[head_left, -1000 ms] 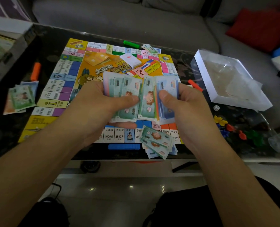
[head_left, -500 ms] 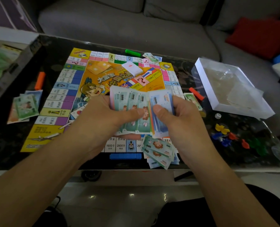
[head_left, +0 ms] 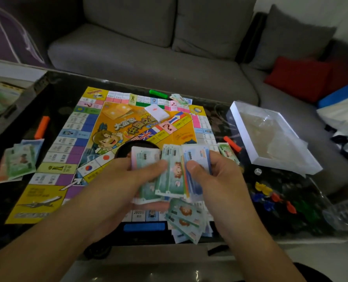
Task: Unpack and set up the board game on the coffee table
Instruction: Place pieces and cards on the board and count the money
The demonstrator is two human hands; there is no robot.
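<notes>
1. A fan of play money (head_left: pixel 170 171) is gripped by both hands above the near edge of the game board (head_left: pixel 128 139).
2. The left hand (head_left: pixel 126 180) is curled under the notes, thumb pressed on top.
3. The right hand (head_left: pixel 215 178) is pinching the blue notes.
4. The board is laid flat on the table (head_left: pixel 219 117), with a money pile (head_left: pixel 187 218) at its near edge.

A home living room: a grey sofa (head_left: pixel 148 55) with loose back cushions wraps round the far edge and right side of a dark glass table (head_left: pixel 53 94), with a red cushion (head_left: pixel 297 78) at the sofa's right end.
</notes>
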